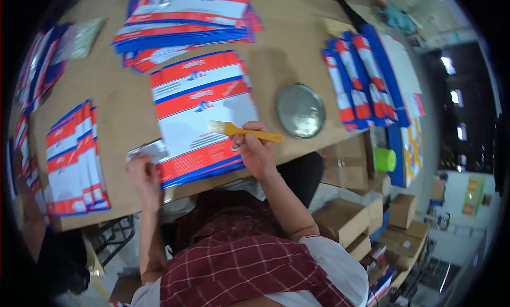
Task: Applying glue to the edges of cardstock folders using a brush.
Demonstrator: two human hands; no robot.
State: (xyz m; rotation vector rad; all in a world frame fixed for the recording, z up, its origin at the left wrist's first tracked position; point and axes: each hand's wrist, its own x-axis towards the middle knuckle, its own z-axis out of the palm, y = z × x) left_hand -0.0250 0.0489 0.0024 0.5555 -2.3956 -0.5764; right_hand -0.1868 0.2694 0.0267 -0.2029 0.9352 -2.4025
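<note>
My right hand (256, 153) grips a paintbrush with a yellow handle (245, 131); its pale bristles rest on a flat red, white and blue printed sheet (201, 113) lying on the brown table (276, 57). My left hand (142, 177) presses on a silvery flap (151, 149) at the sheet's left lower edge. A round shallow metal dish (300, 110) sits just right of the brush.
Stacks of the same printed sheets lie at the far side (186, 20), at the left (74, 158) and fanned at the right (361, 78). Cardboard boxes (350, 216) and a green roll (384, 159) stand beside the table at the right.
</note>
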